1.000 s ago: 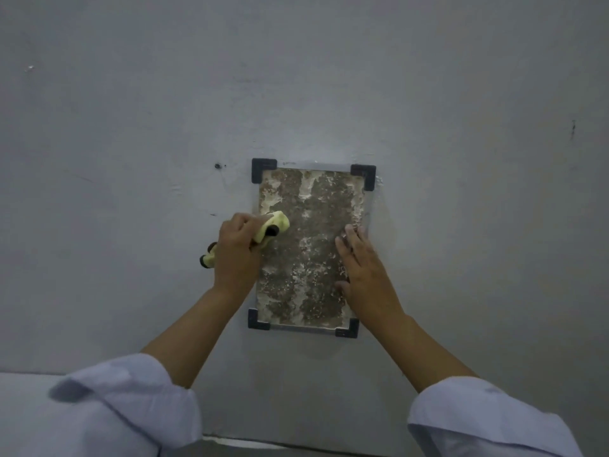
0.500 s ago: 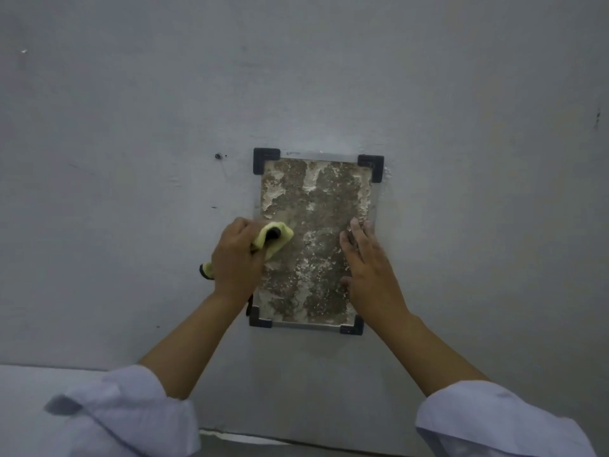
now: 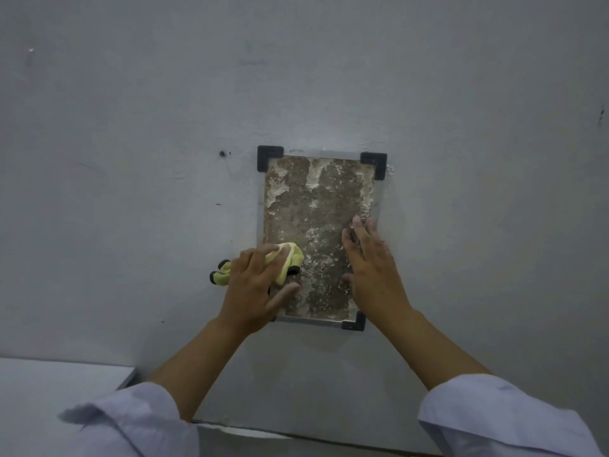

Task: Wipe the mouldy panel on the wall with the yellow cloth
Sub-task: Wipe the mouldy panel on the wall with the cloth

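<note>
wall [image 3: 131,159]: a flat, matt grey painted surface is filling nearly the whole head view, with a few small dark specks and a tiny screw or hole [image 3: 222,153] showing left of the panel.

ledge [image 3: 59,384]: a pale, smooth horizontal surface is meeting the foot of the wall at lower left.

mouldy panel [image 3: 316,206]: an upright rectangular plate is hanging on the wall at centre, with a thin pale rim. Its face is looking rough and blotchy, brown-grey crust broken by flaky whitish patches.

progress: judging by the face alone, the wiping is looking far from done. Mottled crust is covering the panel from top to bottom, and no cleanly wiped band is standing out; the upper half appears untouched, and the cloth is working only the lower left.

sleeves [image 3: 138,420]: loose, pale lilac fabric is bunching at both forearms.

right hand [image 3: 372,268]: it is lying flat on the panel's right side, fingers straight and spread slightly, pressing rather than gripping, seemingly steadying the plate.

left hand [image 3: 257,285]: its fingers are curling over the cloth and pressing it onto the panel's lower left area, thumb stretching out across the panel face.

yellow cloth [image 3: 286,262]: a soft, crumpled pale-yellow rag with dark edging is sitting under the left hand, one bunch on the panel and a tail poking out over the wall to the left.

corner brackets [image 3: 374,163]: black, L-shaped plastic-looking clips are holding the panel; three are showing, and the lower left one is hiding behind the left hand.
</note>
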